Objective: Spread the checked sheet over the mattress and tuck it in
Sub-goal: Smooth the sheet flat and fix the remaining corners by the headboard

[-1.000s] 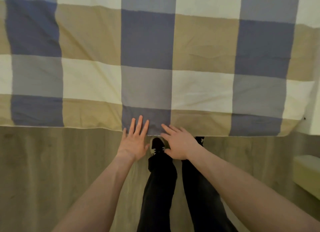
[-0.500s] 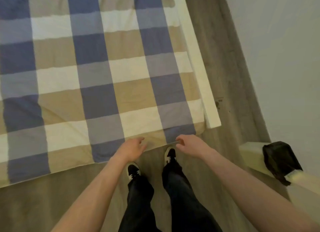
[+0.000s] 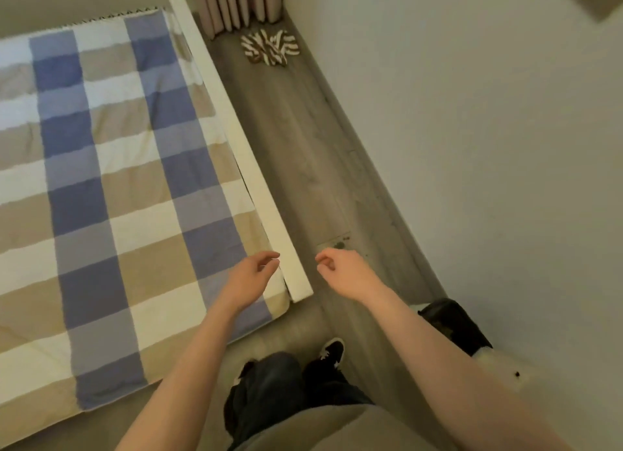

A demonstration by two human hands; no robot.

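Note:
The checked sheet (image 3: 111,194), in blue, tan and white squares, lies flat over the mattress and fills the left half of the view. A white strip of mattress edge (image 3: 256,181) shows bare along the sheet's right side. My left hand (image 3: 251,275) hovers above the sheet's near right corner, fingers loosely curled, holding nothing. My right hand (image 3: 344,272) hangs over the floor just right of that corner, fingers also loosely curled and empty.
A narrow strip of grey wood floor (image 3: 303,140) runs between the bed and the wall (image 3: 472,130). A striped cloth heap (image 3: 269,48) lies at its far end below a curtain (image 3: 236,2). A dark object (image 3: 451,326) sits on a low ledge by my right arm.
The view has swung from the foot edge to the bed's right corner. Both hands have lifted off the sheet's hem and moved right; the right hand is now over the floor.

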